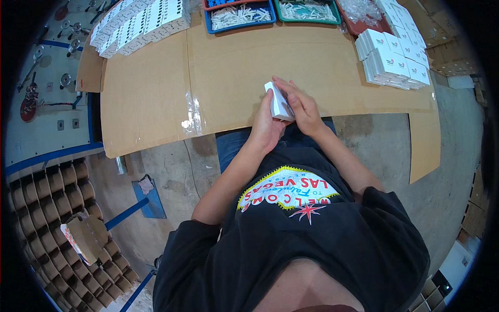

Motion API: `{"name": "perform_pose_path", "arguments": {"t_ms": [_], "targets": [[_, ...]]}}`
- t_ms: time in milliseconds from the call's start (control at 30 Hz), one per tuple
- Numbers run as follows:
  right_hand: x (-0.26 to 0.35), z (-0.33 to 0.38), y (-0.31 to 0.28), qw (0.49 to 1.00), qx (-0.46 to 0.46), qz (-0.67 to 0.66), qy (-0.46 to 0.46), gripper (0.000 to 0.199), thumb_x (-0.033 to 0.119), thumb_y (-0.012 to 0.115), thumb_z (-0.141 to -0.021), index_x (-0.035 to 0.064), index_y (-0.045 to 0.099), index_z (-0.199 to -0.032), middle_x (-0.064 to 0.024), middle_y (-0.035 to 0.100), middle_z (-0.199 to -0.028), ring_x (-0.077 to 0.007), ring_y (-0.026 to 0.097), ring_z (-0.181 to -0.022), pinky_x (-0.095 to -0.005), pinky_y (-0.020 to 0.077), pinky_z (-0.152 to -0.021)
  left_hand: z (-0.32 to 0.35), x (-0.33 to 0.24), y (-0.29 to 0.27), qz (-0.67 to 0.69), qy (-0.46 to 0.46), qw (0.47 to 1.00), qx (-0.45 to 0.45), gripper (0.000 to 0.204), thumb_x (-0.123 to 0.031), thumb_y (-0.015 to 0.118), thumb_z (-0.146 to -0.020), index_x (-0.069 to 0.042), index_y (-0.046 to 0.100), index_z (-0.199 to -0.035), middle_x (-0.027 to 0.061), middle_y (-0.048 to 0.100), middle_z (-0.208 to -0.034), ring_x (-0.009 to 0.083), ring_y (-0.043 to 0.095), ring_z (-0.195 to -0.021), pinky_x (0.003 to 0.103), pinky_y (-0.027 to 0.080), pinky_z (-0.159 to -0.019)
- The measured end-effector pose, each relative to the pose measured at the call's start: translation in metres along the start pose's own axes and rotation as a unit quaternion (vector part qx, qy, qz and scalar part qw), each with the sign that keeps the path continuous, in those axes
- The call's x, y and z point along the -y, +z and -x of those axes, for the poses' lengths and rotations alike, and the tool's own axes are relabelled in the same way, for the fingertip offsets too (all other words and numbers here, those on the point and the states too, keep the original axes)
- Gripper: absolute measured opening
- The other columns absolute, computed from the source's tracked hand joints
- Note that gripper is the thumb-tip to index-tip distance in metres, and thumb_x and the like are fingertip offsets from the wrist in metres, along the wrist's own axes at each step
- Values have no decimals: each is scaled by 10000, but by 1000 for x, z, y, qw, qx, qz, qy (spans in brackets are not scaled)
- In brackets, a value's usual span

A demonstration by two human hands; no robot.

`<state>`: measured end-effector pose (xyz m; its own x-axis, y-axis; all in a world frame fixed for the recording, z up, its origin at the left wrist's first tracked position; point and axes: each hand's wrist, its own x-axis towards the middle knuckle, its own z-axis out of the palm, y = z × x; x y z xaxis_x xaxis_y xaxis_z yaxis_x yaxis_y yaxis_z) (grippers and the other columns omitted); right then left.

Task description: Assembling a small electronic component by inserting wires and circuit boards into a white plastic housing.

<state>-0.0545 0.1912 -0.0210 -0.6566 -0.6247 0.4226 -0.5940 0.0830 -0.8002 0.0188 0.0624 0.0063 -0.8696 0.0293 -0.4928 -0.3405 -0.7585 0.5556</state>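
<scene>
Just over the near edge of the cardboard-covered table, my left hand is closed round a small white box, which stands tilted with its long side upward. The left thumb lies along the box's left face. My right hand rests against the box's right side, its fingers stretched out toward the top end; that side is partly hidden by it. Whether the box is folded shut cannot be made out.
Brown cardboard covers the table. Stacks of white boxes stand at the far left and far right. Between them are a blue tray and a green tray of small white pieces, and a red tray with clear plastic.
</scene>
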Motion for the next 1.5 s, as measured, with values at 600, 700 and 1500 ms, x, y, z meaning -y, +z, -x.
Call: {"name": "perform_pose_path", "arguments": {"t_ms": [600, 700, 1500], "targets": [[13, 0, -13, 937, -122, -215, 246, 380, 211, 633, -1042, 34, 558, -714, 10, 549, -647, -54, 489, -609, -248, 402, -562, 5, -16, -4, -406, 539, 738, 13, 592, -284, 614, -858, -55, 516, -1395, 240, 416, -1474, 401, 435, -1367, 486, 337, -1141], [12, -1, -13, 938, -120, -242, 219, 325, 184, 634, -1039, 23, 602, -757, -4, 589, -684, -56, 527, -645, -243, 435, -596, 7, -19, -2, -456, 544, 704, 19, 702, -227, 641, -815, -19, 435, -1453, 235, 392, -1510, 374, 379, -1439, 479, 270, -1200], [30, -10, -20, 973, -114, -158, 123, 326, 11, 563, -964, 60, 619, -1281, -132, 488, -1503, -233, 520, -1348, -375, 468, -1054, 1, -14, -2, -313, 349, 883, 0, 474, -203, 518, -1003, -37, 451, -1442, 125, 584, -1287, 206, 621, -1132, 363, 527, -944]]}}
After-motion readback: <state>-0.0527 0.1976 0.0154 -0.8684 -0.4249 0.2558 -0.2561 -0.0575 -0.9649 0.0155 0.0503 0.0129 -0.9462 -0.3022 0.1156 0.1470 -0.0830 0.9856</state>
